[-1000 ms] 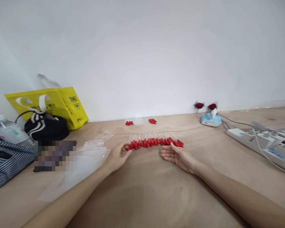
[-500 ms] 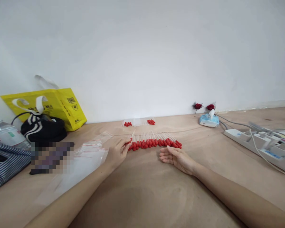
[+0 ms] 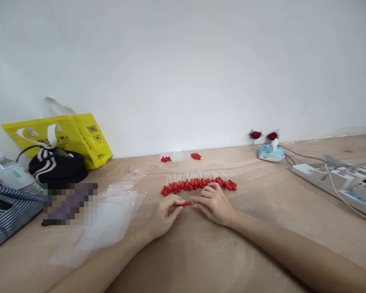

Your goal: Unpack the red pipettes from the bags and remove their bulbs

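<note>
Little room separates the red piece [image 3: 187, 203] in left fingers [image 3: 177, 199] from right hand [image 3: 216, 204].

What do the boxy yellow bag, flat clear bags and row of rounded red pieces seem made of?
Boxy yellow bag with white handles: likely coated fabric, smooth with crisp folds.
Flat clear bags: probably thin plastic film, see-through and glossy.
Row of rounded red pieces on pale stems: perhaps plastic or foam, evenly coloured; too small to tell.

I get soft, even light: wall [image 3: 183, 81] brightest mid-frame, greyer toward upper corners. Dark shadow under right forearm [image 3: 280, 236], lower right. Lens stretches frame edges. I see pixelated patch [image 3: 68, 205] at left.
</note>
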`<state>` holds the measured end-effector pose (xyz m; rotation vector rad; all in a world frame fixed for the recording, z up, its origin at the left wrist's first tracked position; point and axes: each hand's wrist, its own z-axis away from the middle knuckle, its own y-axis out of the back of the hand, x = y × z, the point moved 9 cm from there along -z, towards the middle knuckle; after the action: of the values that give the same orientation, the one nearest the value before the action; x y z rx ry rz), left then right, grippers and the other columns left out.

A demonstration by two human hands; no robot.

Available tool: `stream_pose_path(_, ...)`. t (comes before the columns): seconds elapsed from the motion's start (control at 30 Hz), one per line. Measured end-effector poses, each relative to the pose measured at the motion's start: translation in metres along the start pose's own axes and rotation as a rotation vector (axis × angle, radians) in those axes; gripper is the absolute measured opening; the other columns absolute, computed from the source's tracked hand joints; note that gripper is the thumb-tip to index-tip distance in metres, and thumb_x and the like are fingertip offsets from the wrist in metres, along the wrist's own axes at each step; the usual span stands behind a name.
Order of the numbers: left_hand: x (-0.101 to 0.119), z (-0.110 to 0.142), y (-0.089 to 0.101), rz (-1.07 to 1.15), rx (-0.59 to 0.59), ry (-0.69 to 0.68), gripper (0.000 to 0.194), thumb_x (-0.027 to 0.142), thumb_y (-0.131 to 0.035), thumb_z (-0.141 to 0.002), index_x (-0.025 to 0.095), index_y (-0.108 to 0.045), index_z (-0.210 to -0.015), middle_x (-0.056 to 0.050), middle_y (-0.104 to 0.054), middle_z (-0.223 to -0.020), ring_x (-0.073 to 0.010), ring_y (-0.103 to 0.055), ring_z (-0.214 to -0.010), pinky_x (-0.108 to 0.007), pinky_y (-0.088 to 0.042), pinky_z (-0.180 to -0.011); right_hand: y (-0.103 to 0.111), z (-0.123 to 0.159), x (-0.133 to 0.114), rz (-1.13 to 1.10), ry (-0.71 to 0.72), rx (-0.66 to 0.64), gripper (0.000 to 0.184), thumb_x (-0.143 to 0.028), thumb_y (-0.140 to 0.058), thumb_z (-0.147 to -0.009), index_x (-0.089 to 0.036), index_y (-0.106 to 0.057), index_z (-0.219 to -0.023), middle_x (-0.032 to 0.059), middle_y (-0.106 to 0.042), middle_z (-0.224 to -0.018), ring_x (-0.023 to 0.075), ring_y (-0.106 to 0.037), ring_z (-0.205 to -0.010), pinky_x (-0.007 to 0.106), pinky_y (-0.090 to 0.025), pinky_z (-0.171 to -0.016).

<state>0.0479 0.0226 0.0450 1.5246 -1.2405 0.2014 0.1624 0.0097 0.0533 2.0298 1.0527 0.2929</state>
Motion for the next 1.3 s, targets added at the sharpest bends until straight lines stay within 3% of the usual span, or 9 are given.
stream_pose_path(0.27,0.001,-0.005,-0.011,-0.165,-0.089,0.004,0.022,0.024,-0.050,-0.078,0.020,-0.059,-0.098,-0.004,-0.061,-0.093,-0.0156,-0.055,-0.084,-0.030,-0.045,-0.078,-0.011,0.000,0.000,0.019,0.017,-0.021,0.020,-0.029,-0.045,-0.084,-0.023,-0.062,-0.092,0.0010,-0.057,-0.066,0.0130,-0.046,-0.069,0.032,-0.027,-0.073)
stream_pose_path(0.47,-0.015,-0.006,-0.013,-0.128,-0.065,0.056,0.015,0.025,-0.049,-0.079,0.018,-0.062,-0.076,-0.003,-0.062,-0.086,-0.0152,-0.056,-0.079,-0.029,-0.045,-0.075,-0.012,0.000,-0.005,-0.005,0.045,-0.045,0.017,-0.027,-0.047,-0.083,-0.024,-0.063,-0.088,-0.0002,-0.057,-0.064,0.0128,-0.046,-0.068,0.032,-0.027,-0.073)
stream_pose_path(0.7,-0.007,-0.004,-0.011,-0.114,-0.067,0.066,0.015,0.017,-0.046,-0.077,0.017,-0.051,-0.063,-0.002,-0.060,-0.076,-0.0146,-0.055,-0.072,-0.028,-0.043,-0.068,-0.009,0.001,-0.007,-0.038,0.060,-0.034,0.019,-0.028,-0.046,-0.083,-0.023,-0.064,-0.084,-0.0002,-0.056,-0.058,0.0128,-0.043,-0.064,0.033,-0.027,-0.072)
stream_pose_path(0.93,-0.003,-0.002,-0.012,-0.143,-0.082,0.062,0.014,0.016,-0.043,-0.078,0.017,-0.049,-0.065,-0.002,-0.058,-0.073,-0.0136,-0.053,-0.068,-0.026,-0.042,-0.064,-0.010,0.002,-0.008,-0.059,0.059,-0.037,0.018,-0.027,-0.046,-0.083,-0.022,-0.064,-0.082,0.0004,-0.056,-0.059,0.0136,-0.043,-0.066,0.033,-0.027,-0.073)
stream_pose_path(1.13,-0.003,0.004,0.002,-0.187,-0.009,0.066,0.013,0.015,-0.041,-0.078,0.017,-0.049,-0.068,-0.003,-0.057,-0.080,-0.0147,-0.053,-0.074,-0.029,-0.043,-0.070,-0.007,0.009,0.005,-0.057,-0.024,-0.042,0.019,-0.026,-0.046,-0.083,-0.022,-0.064,-0.085,0.0011,-0.057,-0.063,0.0135,-0.045,-0.066,0.031,-0.029,-0.068)
stream_pose_path(1.3,-0.008,0.009,0.012,-0.282,0.035,0.098,0.015,0.019,-0.042,-0.079,0.018,-0.056,-0.078,-0.004,-0.055,-0.083,-0.0140,-0.053,-0.073,-0.026,-0.044,-0.064,-0.017,0.014,0.011,-0.115,-0.113,-0.112,0.027,-0.023,-0.038,-0.085,-0.020,-0.059,-0.102,0.0041,-0.055,-0.074,0.0135,-0.049,-0.069,0.027,-0.035,-0.064)
